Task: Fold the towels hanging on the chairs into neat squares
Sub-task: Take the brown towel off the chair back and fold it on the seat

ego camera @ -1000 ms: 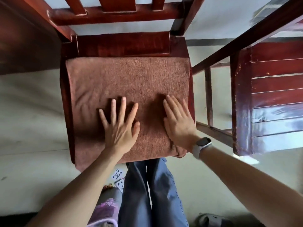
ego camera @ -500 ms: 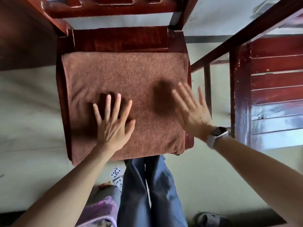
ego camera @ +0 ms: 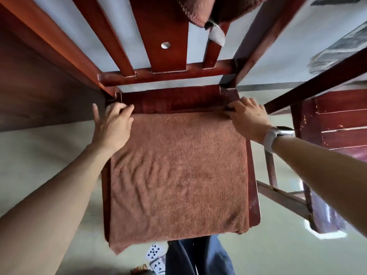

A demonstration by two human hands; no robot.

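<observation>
Towel (ego camera: 178, 171) lies flat across the chair seat (ego camera: 253, 207), brown terry, already doubled by the look of its thick near edge, which droops a little over the front of the seat. Ripples show on its left half; the right half sits smoother.

Your left hand (ego camera: 113, 126) is at the far left corner, fingers (ego camera: 124, 112) curled down onto the edge of the cloth. Your right hand (ego camera: 248, 116) is at the far right corner, fingers (ego camera: 231, 109) bent over the hem. Both look like pinches on the corners, though the fingertips are partly hidden against the dark wood, so the right grip is a fair guess rather than certain.

Handling: soft, limp, light, with a grippy pile. It will sag between your hands and hold no crease by itself. It will not slip on itself, so layers stay where you lay them.

Where to hold: keep to the two far corners, pinching all layers together so the lower one does not lag. Carry them toward the near edge, match corner to corner, then press flat.

Second towel (ego camera: 206, 8) hangs over the chair back (ego camera: 168, 36), white tag (ego camera: 216, 35) dangling. Playing cards (ego camera: 155, 255) lie on the floor (ego camera: 49, 155) by your legs.
</observation>
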